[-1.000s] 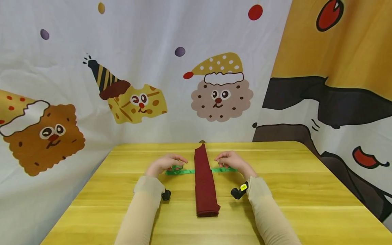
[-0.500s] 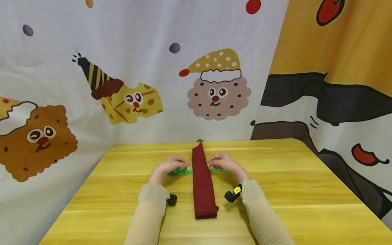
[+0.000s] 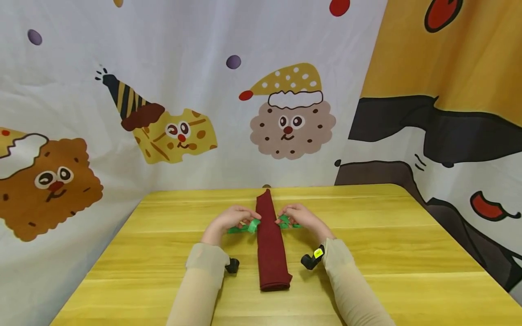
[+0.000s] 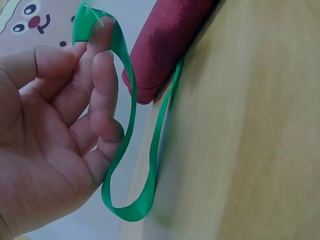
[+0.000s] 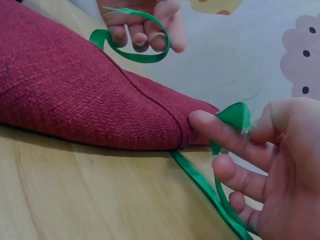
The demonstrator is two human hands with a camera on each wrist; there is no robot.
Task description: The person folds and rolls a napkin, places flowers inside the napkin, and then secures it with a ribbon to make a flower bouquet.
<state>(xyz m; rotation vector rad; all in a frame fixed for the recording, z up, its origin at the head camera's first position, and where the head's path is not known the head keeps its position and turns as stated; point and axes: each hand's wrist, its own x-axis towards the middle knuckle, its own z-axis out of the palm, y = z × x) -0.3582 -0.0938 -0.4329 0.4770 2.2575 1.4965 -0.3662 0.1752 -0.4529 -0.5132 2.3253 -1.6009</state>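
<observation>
A dark red folded cloth lies lengthwise on the table, its long side pointing away from me. A green ribbon passes beneath it and comes out on both sides. My left hand pinches one ribbon end between thumb and fingers, left of the cloth; the ribbon hangs in a loop below it in the left wrist view. On the other side, my right hand pinches the frayed opposite end, with its fingertips close to the cloth. The stretch of ribbon under the cloth is hidden.
The wooden table stretches out around the cloth. Behind it hangs a white curtain printed with cartoon figures. A small black wrist camera sits on the right forearm, and another on the left.
Both hands have moved inward toward the cloth. The ribbon ends, earlier lying low near the table, are now lifted up beside the cloth. The head view has shifted slightly.
</observation>
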